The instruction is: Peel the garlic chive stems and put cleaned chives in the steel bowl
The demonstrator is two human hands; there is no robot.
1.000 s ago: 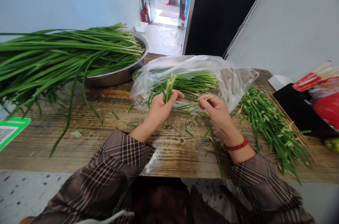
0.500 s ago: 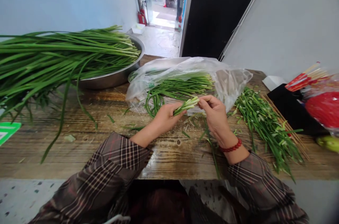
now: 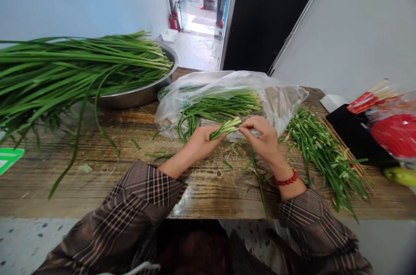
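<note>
A small bunch of garlic chives (image 3: 227, 127) is gripped in my left hand (image 3: 203, 140), its pale stem ends pointing right. Thumb and forefinger pinched together, my right hand (image 3: 261, 136) is at those pale ends; whatever is between its fingertips is too small to make out. Just behind both hands, more chives (image 3: 224, 106) lie inside an opened clear plastic bag (image 3: 279, 97). To the right of my right hand is a loose heap of chive trimmings and leaves (image 3: 325, 153).
A metal basin (image 3: 130, 99) piled with long chives (image 3: 84, 67) stands at the left, leaves hanging over the wooden table (image 3: 113, 197). At the right are a black box (image 3: 357, 136), a red bagged item (image 3: 394, 134) and thin sticks (image 3: 354, 153). Leaf scraps dot the tabletop.
My right hand has shifted slightly left along the stem ends, its fingers still pinched. My left hand keeps its hold on the bunch, almost in place.
</note>
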